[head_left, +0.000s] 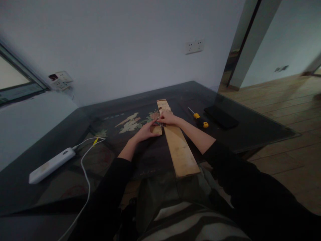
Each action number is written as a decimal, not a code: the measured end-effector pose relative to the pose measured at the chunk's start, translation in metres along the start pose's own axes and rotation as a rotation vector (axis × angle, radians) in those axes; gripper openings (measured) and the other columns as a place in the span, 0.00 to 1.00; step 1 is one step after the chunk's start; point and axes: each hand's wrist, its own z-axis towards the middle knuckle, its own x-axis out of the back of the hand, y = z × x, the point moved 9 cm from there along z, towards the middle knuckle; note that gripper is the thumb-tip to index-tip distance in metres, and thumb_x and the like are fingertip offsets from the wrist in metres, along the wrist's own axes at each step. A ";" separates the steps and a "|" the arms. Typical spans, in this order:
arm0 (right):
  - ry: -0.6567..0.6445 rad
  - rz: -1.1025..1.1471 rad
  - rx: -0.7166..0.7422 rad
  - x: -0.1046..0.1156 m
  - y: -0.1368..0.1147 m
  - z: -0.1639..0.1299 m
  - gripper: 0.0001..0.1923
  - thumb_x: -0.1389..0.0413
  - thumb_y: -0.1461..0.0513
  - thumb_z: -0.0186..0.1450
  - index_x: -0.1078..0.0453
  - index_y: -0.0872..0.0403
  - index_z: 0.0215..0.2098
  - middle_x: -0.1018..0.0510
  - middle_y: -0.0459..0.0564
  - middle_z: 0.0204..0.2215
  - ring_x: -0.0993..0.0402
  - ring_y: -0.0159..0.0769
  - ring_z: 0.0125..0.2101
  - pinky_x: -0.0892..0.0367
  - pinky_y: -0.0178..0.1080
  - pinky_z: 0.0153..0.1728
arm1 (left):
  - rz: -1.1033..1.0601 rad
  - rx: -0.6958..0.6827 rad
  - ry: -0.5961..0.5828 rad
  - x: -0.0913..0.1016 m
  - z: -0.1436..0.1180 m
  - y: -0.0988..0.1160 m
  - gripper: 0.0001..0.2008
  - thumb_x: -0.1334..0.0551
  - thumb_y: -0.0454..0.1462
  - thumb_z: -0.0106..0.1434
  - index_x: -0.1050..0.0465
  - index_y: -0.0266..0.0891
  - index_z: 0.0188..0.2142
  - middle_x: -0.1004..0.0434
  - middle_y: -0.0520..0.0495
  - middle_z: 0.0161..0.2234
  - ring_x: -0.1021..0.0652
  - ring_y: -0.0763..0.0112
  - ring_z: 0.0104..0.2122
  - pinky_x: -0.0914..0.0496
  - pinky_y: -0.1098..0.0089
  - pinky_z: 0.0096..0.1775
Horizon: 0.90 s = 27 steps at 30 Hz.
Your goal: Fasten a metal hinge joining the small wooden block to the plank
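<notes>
Ideally, the small block (157, 129) gripped by the left hand (145, 132) should be braced; the grip of the right hand (168, 118) cannot be told.

Premises appear to be a room in a home. Evidence noted: a dark table (195, 95) bearing a decorative bird (130, 124) and flowers (154, 115), pale painted wall (130, 50) with household sockets (195, 47), window (17, 78) at left, plank-patterned floor (271, 100) beyond.
</notes>
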 end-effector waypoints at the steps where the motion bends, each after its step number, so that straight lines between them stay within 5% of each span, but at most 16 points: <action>1: -0.002 0.001 0.003 0.000 -0.001 0.000 0.18 0.45 0.53 0.68 0.19 0.56 0.32 0.21 0.49 0.26 0.32 0.31 0.29 0.47 0.34 0.29 | -0.008 0.001 0.006 0.000 0.000 0.000 0.46 0.27 0.47 0.51 0.42 0.41 0.67 0.24 0.38 0.54 0.25 0.52 0.54 0.34 0.52 0.57; 12: 0.004 -0.056 -0.016 -0.001 0.000 -0.002 0.20 0.43 0.47 0.65 0.20 0.54 0.33 0.21 0.49 0.28 0.29 0.34 0.32 0.47 0.34 0.29 | -0.051 -0.035 0.070 -0.001 0.000 0.007 0.45 0.27 0.44 0.52 0.42 0.39 0.66 0.27 0.36 0.56 0.26 0.52 0.56 0.34 0.53 0.58; 19: 0.006 -0.096 -0.011 -0.003 0.000 0.000 0.18 0.43 0.49 0.66 0.19 0.54 0.37 0.19 0.51 0.34 0.27 0.37 0.37 0.44 0.34 0.33 | 0.099 -0.079 0.378 0.026 0.000 0.025 0.17 0.33 0.42 0.60 0.29 0.38 0.46 0.24 0.41 0.44 0.24 0.60 0.45 0.30 0.59 0.51; 23: 0.012 -0.085 -0.017 -0.003 0.001 -0.001 0.15 0.42 0.51 0.66 0.19 0.52 0.37 0.18 0.50 0.35 0.26 0.38 0.39 0.42 0.34 0.35 | 0.156 -0.141 0.295 0.014 0.003 0.039 0.06 0.35 0.39 0.62 0.27 0.40 0.37 0.23 0.45 0.38 0.24 0.61 0.42 0.30 0.60 0.49; 27: 0.022 -0.057 -0.021 -0.002 0.001 -0.001 0.15 0.42 0.50 0.65 0.19 0.52 0.37 0.18 0.50 0.36 0.26 0.38 0.41 0.41 0.33 0.36 | 0.202 -0.167 0.264 0.007 0.004 0.045 0.07 0.36 0.39 0.62 0.25 0.41 0.40 0.22 0.44 0.40 0.25 0.59 0.45 0.31 0.58 0.50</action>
